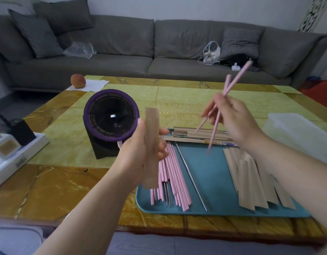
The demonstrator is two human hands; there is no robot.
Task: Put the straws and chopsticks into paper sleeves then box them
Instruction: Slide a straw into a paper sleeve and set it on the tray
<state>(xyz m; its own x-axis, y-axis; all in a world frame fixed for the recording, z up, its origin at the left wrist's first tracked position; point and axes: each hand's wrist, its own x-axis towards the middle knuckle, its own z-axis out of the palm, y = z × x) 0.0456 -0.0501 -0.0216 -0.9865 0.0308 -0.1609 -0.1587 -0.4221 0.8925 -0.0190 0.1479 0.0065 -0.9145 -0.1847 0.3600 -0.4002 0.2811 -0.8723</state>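
My left hand grips an upright brown paper sleeve above the left end of the teal tray. My right hand holds a crossed pair of pink chopsticks in the air, their lower tips hanging over the tray. On the tray lie several pink chopsticks, a metal straw, and thin metal sticks among the pink ones. A pile of empty paper sleeves lies on the tray's right side. Filled sleeves are stacked along the far edge.
A clear plastic box stands to the right of the tray. A purple-rimmed round device stands left of the tray on the yellow marble table. A white case is at the left edge, a peach at the far left, a grey sofa behind.
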